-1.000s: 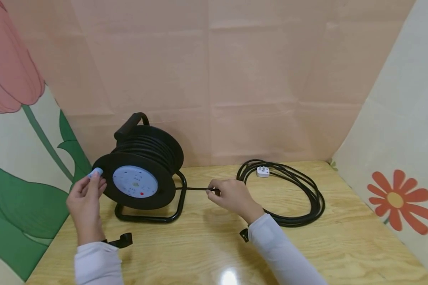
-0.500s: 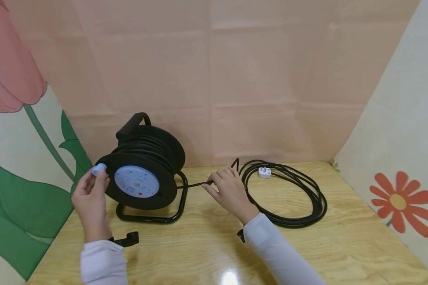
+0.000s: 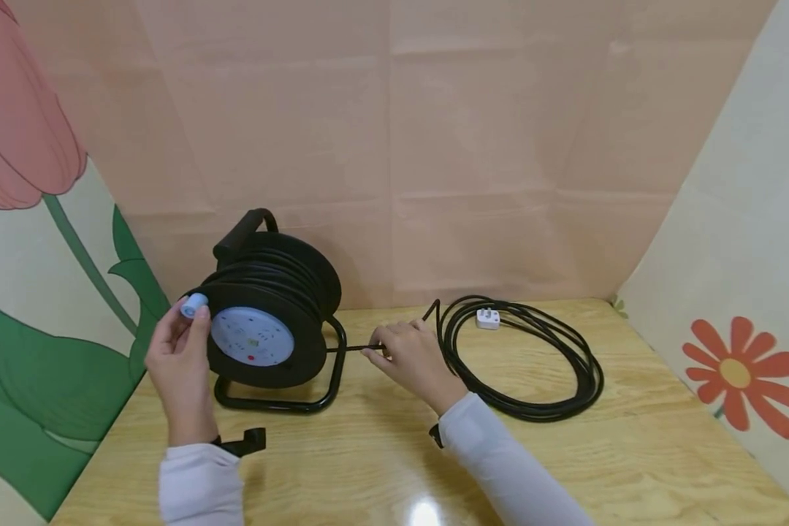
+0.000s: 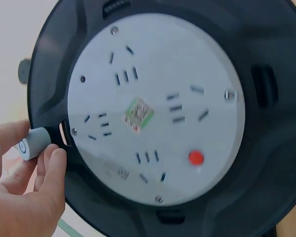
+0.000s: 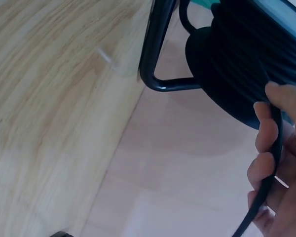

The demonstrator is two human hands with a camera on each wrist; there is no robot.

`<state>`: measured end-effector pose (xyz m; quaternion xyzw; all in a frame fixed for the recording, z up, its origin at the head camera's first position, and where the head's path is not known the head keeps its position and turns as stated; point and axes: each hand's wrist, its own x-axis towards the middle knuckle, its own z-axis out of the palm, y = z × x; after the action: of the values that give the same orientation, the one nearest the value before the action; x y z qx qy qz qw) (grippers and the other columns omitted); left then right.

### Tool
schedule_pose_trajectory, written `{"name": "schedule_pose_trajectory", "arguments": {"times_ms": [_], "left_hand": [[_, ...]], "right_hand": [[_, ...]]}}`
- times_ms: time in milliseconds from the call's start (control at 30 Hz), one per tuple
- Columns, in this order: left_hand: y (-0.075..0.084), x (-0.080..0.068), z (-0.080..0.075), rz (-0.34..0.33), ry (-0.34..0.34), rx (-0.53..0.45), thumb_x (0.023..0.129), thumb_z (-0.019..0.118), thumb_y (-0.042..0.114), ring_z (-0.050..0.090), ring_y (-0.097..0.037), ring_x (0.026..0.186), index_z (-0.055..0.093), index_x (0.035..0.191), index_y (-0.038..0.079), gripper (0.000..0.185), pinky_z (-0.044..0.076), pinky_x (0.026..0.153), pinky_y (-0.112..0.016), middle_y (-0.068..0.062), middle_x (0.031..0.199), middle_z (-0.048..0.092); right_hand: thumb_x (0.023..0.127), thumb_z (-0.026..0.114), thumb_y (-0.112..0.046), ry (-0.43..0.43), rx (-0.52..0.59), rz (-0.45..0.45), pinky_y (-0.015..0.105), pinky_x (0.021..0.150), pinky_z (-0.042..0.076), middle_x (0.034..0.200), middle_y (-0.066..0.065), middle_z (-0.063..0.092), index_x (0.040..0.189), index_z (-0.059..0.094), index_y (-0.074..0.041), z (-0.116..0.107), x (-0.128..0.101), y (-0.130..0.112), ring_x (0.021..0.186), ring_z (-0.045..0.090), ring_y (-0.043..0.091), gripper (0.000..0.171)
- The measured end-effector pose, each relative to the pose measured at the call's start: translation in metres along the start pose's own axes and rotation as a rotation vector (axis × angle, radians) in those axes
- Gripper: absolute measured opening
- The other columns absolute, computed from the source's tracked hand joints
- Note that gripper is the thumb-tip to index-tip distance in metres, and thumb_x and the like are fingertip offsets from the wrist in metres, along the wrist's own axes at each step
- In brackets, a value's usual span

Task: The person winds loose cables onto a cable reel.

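The left hand (image 3: 183,358) pinches the pale knob (image 3: 193,305) on the rim of the reel (image 3: 263,314), thumb and fingers curled round it; the wrist view shows the knob (image 4: 34,143) at the left edge of the black flange, beside the grey socket face (image 4: 155,106). The right hand (image 3: 410,358) grips the cord (image 3: 351,348) just right of the reel's frame (image 3: 283,398), the fingers (image 5: 269,133) curled round it. The reel stands upright on the worktop (image 3: 631,453) between the hands. Farther right, the loose cord lies coiled (image 3: 532,358), with a white plug (image 3: 487,318) at its far side.
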<state>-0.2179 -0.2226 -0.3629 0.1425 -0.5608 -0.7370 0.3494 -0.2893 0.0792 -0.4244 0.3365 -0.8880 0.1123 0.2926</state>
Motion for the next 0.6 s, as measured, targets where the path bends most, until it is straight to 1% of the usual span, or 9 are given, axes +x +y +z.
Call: {"name": "schedule_pose_trajectory", "arguments": {"times_ms": [67,133,233,300,367,433,500,567,600], "left_hand": [[0.000,-0.001,0.003,0.021,-0.009,0.003,0.090,0.076,0.026,0.058,-0.019,0.111,0.066,0.130,0.010,0.043,0.049,0.092,-0.016,-0.006,0.120,0.061],[-0.001,-0.003,0.005,0.045,-0.009,0.003,0.091,0.075,0.025,0.057,-0.018,0.110,0.067,0.129,0.010,0.042,0.049,0.091,-0.017,-0.005,0.118,0.061],[-0.003,-0.006,0.007,0.082,-0.012,0.014,0.093,0.073,0.025,0.057,-0.018,0.109,0.066,0.130,0.010,0.041,0.048,0.091,-0.017,-0.004,0.117,0.060],[-0.005,-0.008,0.009,0.105,-0.014,0.027,0.093,0.073,0.025,0.057,-0.018,0.109,0.066,0.131,0.011,0.041,0.048,0.092,-0.018,-0.004,0.117,0.060],[-0.006,-0.008,0.010,0.125,-0.023,0.026,0.094,0.072,0.025,0.057,-0.018,0.109,0.065,0.132,0.011,0.041,0.047,0.093,-0.019,-0.004,0.118,0.060],[-0.007,-0.008,0.011,0.132,-0.024,0.028,0.094,0.071,0.025,0.057,-0.018,0.110,0.065,0.132,0.011,0.041,0.047,0.094,-0.019,-0.005,0.119,0.060],[-0.007,-0.007,0.011,0.132,-0.021,0.025,0.094,0.072,0.026,0.057,-0.019,0.111,0.065,0.132,0.012,0.041,0.047,0.094,-0.019,-0.005,0.120,0.060],[-0.006,-0.005,0.010,0.131,-0.015,0.035,0.093,0.073,0.027,0.057,-0.019,0.111,0.066,0.131,0.013,0.041,0.047,0.095,-0.018,-0.005,0.120,0.060],[-0.005,-0.005,0.010,0.135,-0.014,0.037,0.093,0.073,0.027,0.057,-0.019,0.111,0.067,0.131,0.014,0.041,0.047,0.095,-0.018,-0.005,0.120,0.060]], "right_hand": [[0.090,0.075,-0.041,-0.012,-0.003,-0.004,0.031,0.068,0.042,0.074,-0.011,0.067,0.087,0.070,-0.020,0.002,0.000,-0.002,0.061,0.056,0.005,0.022],[0.089,0.077,-0.042,-0.024,0.002,-0.007,0.032,0.070,0.044,0.073,-0.010,0.068,0.084,0.070,-0.020,0.004,0.000,-0.004,0.060,0.055,0.007,0.024],[0.087,0.079,-0.037,-0.015,0.007,-0.010,0.040,0.090,0.048,0.076,-0.009,0.068,0.082,0.067,-0.019,0.009,-0.001,-0.005,0.068,0.056,0.013,0.022],[0.086,0.079,-0.030,0.029,-0.008,-0.004,0.047,0.102,0.045,0.078,-0.007,0.064,0.081,0.065,-0.019,0.011,-0.002,-0.002,0.076,0.056,0.017,0.019],[0.085,0.079,-0.023,0.102,-0.028,0.023,0.052,0.108,0.039,0.080,-0.005,0.060,0.079,0.062,-0.018,0.012,-0.003,0.007,0.082,0.056,0.021,0.018],[0.084,0.079,-0.021,0.190,-0.049,0.062,0.058,0.109,0.037,0.082,-0.001,0.057,0.078,0.060,-0.017,0.011,-0.002,0.019,0.088,0.057,0.026,0.021],[0.086,0.078,-0.022,0.267,-0.055,0.114,0.060,0.106,0.038,0.085,0.003,0.057,0.078,0.060,-0.016,0.007,-0.001,0.034,0.091,0.057,0.031,0.021],[0.090,0.075,-0.022,0.322,-0.042,0.188,0.061,0.096,0.044,0.089,0.009,0.060,0.082,0.061,-0.012,0.003,0.001,0.050,0.090,0.057,0.036,0.019],[0.093,0.071,-0.022,0.336,-0.026,0.240,0.061,0.091,0.045,0.090,0.011,0.060,0.085,0.062,-0.010,0.000,0.001,0.058,0.090,0.057,0.037,0.017]]}}
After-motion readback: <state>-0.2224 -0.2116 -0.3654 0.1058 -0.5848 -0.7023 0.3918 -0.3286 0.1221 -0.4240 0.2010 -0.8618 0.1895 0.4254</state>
